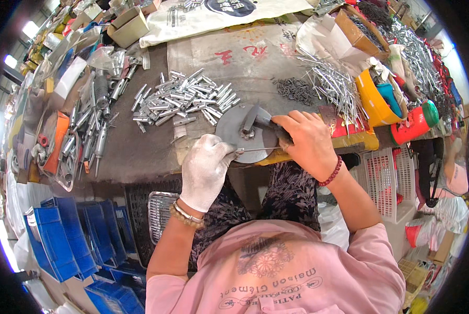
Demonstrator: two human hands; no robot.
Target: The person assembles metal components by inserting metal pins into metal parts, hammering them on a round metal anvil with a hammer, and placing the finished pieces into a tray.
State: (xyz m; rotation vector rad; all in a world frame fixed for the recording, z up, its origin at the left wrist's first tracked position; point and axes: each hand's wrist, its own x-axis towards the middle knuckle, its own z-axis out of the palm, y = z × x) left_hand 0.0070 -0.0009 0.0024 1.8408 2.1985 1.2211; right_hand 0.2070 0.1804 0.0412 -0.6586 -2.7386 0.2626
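Observation:
My left hand point(205, 170), in a white glove, is closed in a pinch on the silver end of a thin metal rod point(260, 149). The rod runs level toward my bare right hand point(310, 141), whose fingers are wrapped round the dark handle of what looks like a hammer point(266, 124). Its dark, wedge-shaped head lies over a round grey metal plate point(226, 128) at the bench edge. My fingers hide the rod's right end. A pile of silver metal sleeves point(184, 99) lies just beyond the plate, on the left.
Small black pins point(295, 90) and a heap of long thin rods point(339, 86) lie at the right. Beside them stand a cut yellow container point(378, 99) and a red bottle point(415, 123). Tools point(95, 115) crowd the left. Blue bins point(61, 238) stand below.

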